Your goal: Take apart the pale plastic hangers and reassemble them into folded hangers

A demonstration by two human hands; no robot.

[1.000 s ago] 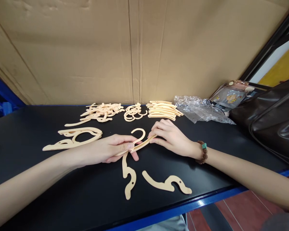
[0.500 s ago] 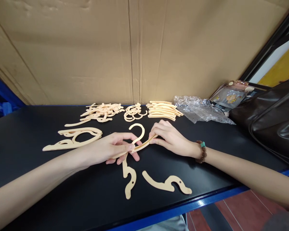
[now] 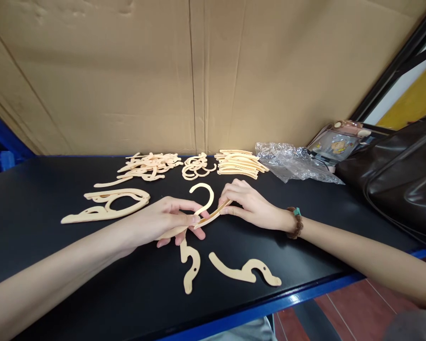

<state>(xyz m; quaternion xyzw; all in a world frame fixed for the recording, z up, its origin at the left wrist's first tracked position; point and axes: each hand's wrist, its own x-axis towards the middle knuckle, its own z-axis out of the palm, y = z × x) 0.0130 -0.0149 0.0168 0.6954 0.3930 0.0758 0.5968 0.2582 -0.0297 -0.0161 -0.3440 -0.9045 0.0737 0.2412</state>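
Note:
Thumb and fingers of my left hand (image 3: 173, 219) pinch the base of a cream hook piece (image 3: 208, 196), where it meets other cream parts. A curved cream strip (image 3: 213, 217) runs from there to my right hand (image 3: 239, 202), whose fingers are closed on its far end. Below my left hand, a wavy arm piece (image 3: 191, 265) points toward the table's front; its upper end is hidden by the fingers. Another wavy arm piece (image 3: 246, 272) lies flat on the black table (image 3: 128, 289). A folded hanger-like assembly (image 3: 108, 206) rests left of my left hand.
Along the back lie piles of wavy pieces (image 3: 149, 166), hooks (image 3: 197, 166) and curved strips (image 3: 239, 163). Clear plastic bags (image 3: 298, 163), a decorated pouch (image 3: 335, 144) and a dark leather bag (image 3: 401, 175) are at the right. Cardboard (image 3: 128, 85) stands behind the table.
The curved strip's left end has shifted slightly down against the hook's base. Both hands keep their grips and are nearly in the same place.

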